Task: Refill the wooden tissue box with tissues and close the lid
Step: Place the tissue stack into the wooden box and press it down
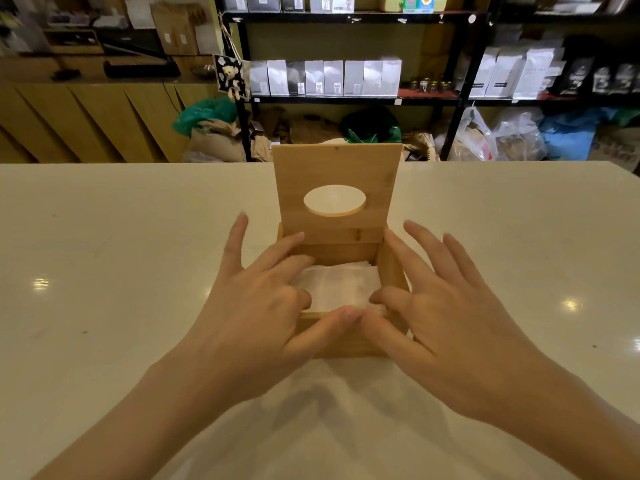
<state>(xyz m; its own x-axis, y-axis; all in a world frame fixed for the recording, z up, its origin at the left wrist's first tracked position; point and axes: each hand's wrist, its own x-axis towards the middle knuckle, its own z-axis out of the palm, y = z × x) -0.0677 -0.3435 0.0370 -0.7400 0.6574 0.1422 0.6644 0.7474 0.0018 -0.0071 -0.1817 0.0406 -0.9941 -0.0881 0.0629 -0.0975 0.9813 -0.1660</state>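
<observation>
A square wooden tissue box point(346, 342) stands on the pale table in front of me. Its hinged lid point(337, 173), with an oval hole, stands upright at the far side. White tissues point(341, 287) lie flat inside the box. My left hand point(256, 317) rests over the box's left rim, fingers spread, some fingertips on the tissues and the thumb along the near rim. My right hand point(446, 317) lies over the right rim, fingers apart, its index fingertip touching the tissues. The two thumbs meet at the near rim. Neither hand grips anything.
The pale table point(121, 271) stretches wide on both sides of the box. Behind its far edge stand black shelves point(346, 98) with bags and jars, and sacks on the floor. A wooden counter point(86, 112) is at the far left.
</observation>
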